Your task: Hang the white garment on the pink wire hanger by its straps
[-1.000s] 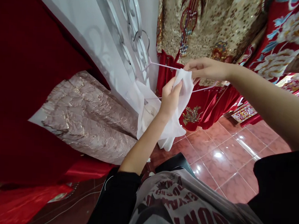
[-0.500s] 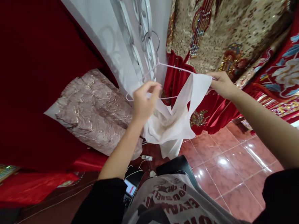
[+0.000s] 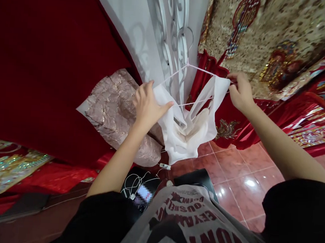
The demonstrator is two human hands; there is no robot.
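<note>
A white sleeveless top [image 3: 184, 141] hangs by both straps on a thin pale pink hanger [image 3: 201, 69], whose metal hook rises above it. My left hand [image 3: 148, 104] is at the left strap, thumb stretched out over the cloth and fingers apart at the hanger's left end. The palm side is hidden, but no grip shows. On the other side, my right hand [image 3: 240, 93] has its fingers closed around the hanger's right end, just beyond the right strap. The top's neckline gapes open between my hands.
White scrollwork metal [image 3: 167, 44] stands behind the hanger. A pink crinkled garment [image 3: 116, 107] and dark red cloth [image 3: 44, 74] hang left; a gold sequined garment [image 3: 268, 47] hangs right. Below are a phone [image 3: 144, 194], white cables and a black seat [image 3: 196, 178].
The left strap now sits over the hanger's left arm. My left hand has gone from a closed pinch to spread fingers, moving outward. My right hand stays at the right end.
</note>
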